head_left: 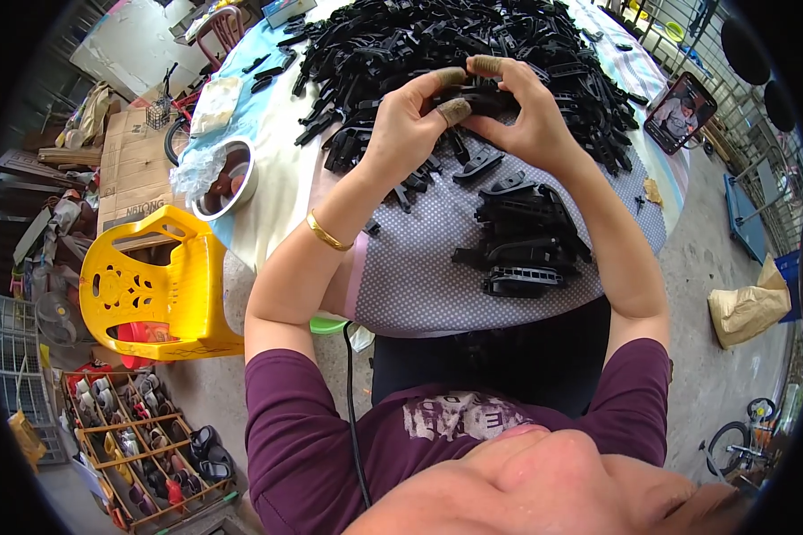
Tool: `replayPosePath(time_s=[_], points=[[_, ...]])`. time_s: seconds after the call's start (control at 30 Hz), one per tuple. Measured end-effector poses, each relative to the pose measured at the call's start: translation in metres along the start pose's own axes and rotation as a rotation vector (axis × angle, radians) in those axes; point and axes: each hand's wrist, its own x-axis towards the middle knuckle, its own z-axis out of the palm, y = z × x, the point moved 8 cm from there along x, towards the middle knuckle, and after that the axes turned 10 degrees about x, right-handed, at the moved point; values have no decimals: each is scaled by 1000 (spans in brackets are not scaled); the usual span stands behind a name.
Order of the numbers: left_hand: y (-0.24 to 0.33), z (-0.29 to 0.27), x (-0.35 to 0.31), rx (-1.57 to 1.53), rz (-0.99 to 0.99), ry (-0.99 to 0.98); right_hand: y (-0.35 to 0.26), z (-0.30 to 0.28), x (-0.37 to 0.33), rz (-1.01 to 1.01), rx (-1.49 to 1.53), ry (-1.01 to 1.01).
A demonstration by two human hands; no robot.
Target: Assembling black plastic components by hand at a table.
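Note:
Both hands are raised over the table, joined around a black plastic part (484, 96). My left hand (403, 132) grips its left end, with tan wraps on the thumb and a fingertip. On the other end my right hand (537, 123) closes its fingers, one of them also wrapped. The fingers cover much of the part, so its exact kind cannot be made out. Behind the hands spreads a large heap of similar black plastic parts (375, 45). Nearer to me, between my forearms, lies a smaller stack of black parts (531, 232). A single black piece (478, 168) rests just below my hands.
A dotted cloth (419, 276) covers the table's near side. At the left edge stands a white bowl (248, 189) with a plastic bag, beside a yellow plastic chair (210, 285). A phone (681, 111) stands at the right edge. A paper sack (745, 308) sits on the floor.

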Motion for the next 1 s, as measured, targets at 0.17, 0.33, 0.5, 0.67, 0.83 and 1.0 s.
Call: replayPosePath(time_s=[0.17, 0.33, 0.5, 0.67, 0.83, 1.0], points=[[21, 7, -3, 325, 150, -48, 39, 11, -9, 362, 373, -269], [30, 3, -5, 379, 178, -72, 28, 6, -5, 351, 380, -233], [24, 6, -5, 205, 109, -147, 43, 12, -15, 472, 522, -300], [15, 17, -29, 169, -140, -242, 27, 26, -38, 429, 172, -600], [27, 47, -93, 398, -40, -379, 11, 22, -65, 246, 121, -595], [45, 82, -128, 520, 60, -364, 2, 12, -94, 341, 460, -689]])
